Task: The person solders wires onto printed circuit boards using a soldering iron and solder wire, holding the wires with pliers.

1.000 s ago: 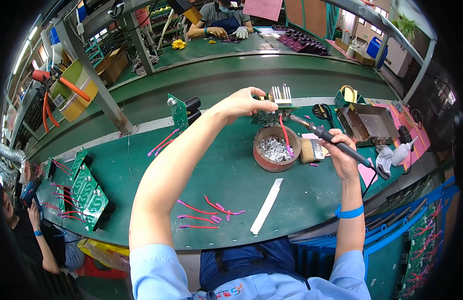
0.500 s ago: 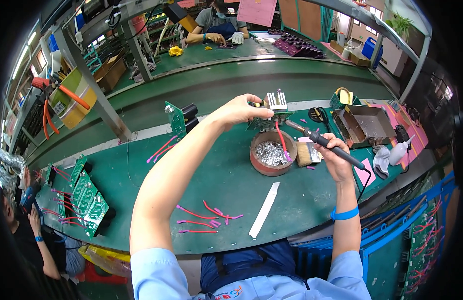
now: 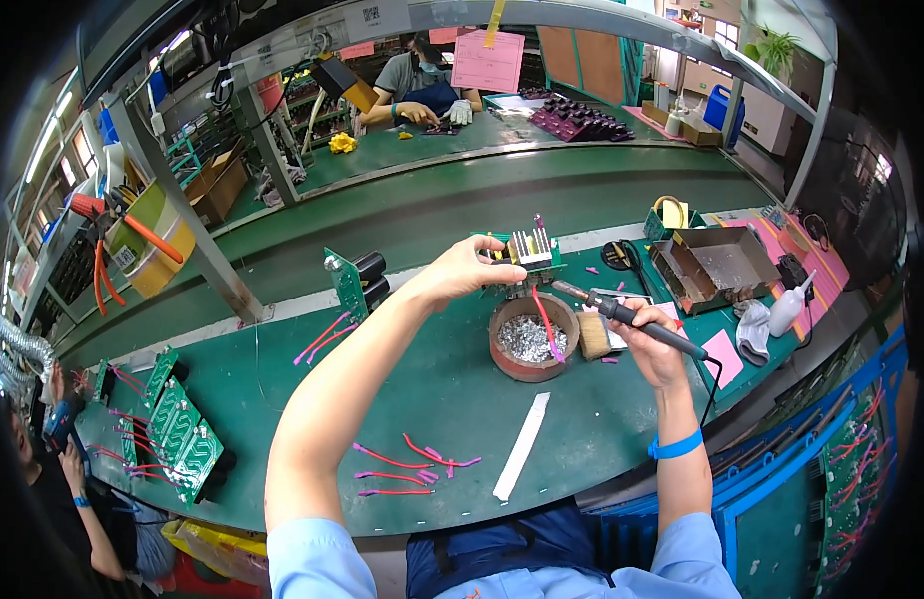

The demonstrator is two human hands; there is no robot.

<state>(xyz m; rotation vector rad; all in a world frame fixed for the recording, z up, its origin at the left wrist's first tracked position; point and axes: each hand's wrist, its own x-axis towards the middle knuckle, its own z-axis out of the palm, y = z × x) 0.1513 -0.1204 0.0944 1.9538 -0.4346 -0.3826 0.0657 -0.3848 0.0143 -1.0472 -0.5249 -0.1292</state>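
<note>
My left hand (image 3: 467, 268) pinches the edge of a small green circuit board (image 3: 554, 262) with a finned silver heatsink (image 3: 530, 245). The board is held above a round brown bowl (image 3: 527, 370) of silvery metal scraps. A red wire (image 3: 545, 314) with a purple end hangs from the board over the bowl. My right hand (image 3: 654, 347) grips the dark handle of a soldering iron (image 3: 604, 305). Its tip points left, close beside the wire's upper end; whether they touch I cannot tell.
A brush (image 3: 592, 337) lies beside the bowl. Loose red wires (image 3: 394, 459) and a white strip (image 3: 523, 446) lie nearer me. Boards (image 3: 178, 429) stand at left, another (image 3: 344, 283) behind my left forearm. A metal tray (image 3: 726, 262) and white bottle (image 3: 787, 309) are at right. Another person works across.
The whole view has shifted, with the bench scene lower in the picture. The board and soldering iron have come slightly lower toward the bowl. Both grips are unchanged.
</note>
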